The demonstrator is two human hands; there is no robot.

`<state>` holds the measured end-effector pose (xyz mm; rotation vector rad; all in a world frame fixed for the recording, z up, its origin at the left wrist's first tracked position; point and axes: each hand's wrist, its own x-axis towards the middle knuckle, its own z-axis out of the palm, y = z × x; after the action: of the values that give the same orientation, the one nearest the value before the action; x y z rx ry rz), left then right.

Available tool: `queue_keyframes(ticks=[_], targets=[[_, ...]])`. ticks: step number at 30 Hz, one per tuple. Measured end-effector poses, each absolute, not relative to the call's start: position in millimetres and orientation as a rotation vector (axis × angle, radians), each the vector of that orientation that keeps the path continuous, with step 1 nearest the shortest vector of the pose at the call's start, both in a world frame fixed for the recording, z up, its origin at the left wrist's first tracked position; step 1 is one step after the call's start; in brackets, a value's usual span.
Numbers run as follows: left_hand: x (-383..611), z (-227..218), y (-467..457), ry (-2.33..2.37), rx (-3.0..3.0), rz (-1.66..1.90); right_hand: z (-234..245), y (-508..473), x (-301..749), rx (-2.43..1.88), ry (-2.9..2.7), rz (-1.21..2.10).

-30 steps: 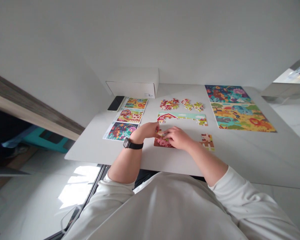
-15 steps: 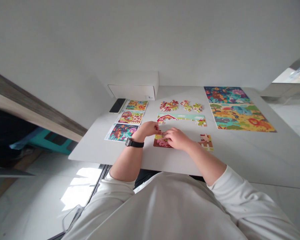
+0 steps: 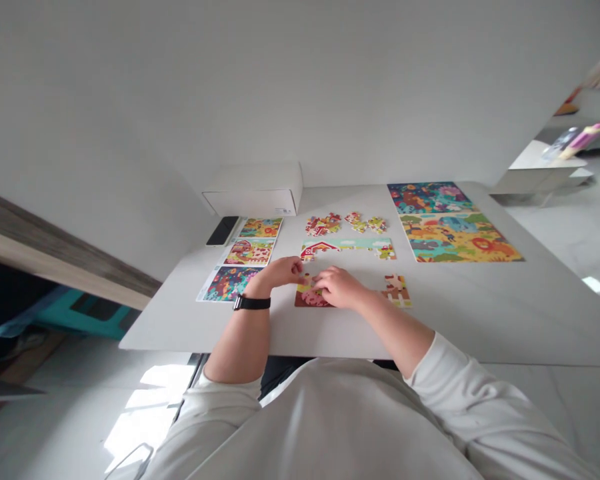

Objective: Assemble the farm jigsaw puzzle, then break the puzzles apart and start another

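Observation:
My left hand [image 3: 283,271], with a black watch on the wrist, is curled at the upper left corner of a joined patch of puzzle pieces [image 3: 307,297] with pink and dark red in it. My right hand [image 3: 337,287] lies over the same patch, fingers bent and pressed onto a small piece between the two hands. A finished top strip with a red barn [image 3: 347,249] lies just beyond the hands. A small joined cluster [image 3: 396,291] sits to the right of my right hand. Loose pieces [image 3: 343,224] lie further back.
A white table [image 3: 480,307] carries a finished colourful puzzle [image 3: 450,230] at the right, three picture cards [image 3: 243,257] at the left, a black phone [image 3: 223,230] and a white box [image 3: 253,190] against the wall. A teal stool [image 3: 90,310] stands left of the table.
The view has shifted, so everything sits a little lower and further left. Both hands stay together over the pink patch; the fingers have moved only slightly.

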<state>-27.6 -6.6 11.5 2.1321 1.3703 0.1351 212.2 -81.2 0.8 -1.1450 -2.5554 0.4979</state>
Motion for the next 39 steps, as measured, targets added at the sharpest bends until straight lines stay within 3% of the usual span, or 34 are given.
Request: queue_keyframes(ticks=[8, 23, 33, 39], targets=[[-20.1, 14.0, -3.9, 1.456, 2.163, 0.096, -0.9, -81.6, 209.3, -1.104, -2.553, 0.477], [10.6, 40.1, 86.9, 1.675, 1.797, 0.850, 14.5, -78.3, 229.4, -1.128, -2.210, 0.431], [16.3, 5.9, 118.6, 1.746, 2.217, 0.457, 6.7, -78.6, 231.6, -1.189, -2.185, 0.443], [15.6, -3.2, 118.8, 1.712, 2.214, 0.541, 8.9, -83.6, 228.8, -1.187, -2.198, 0.436]])
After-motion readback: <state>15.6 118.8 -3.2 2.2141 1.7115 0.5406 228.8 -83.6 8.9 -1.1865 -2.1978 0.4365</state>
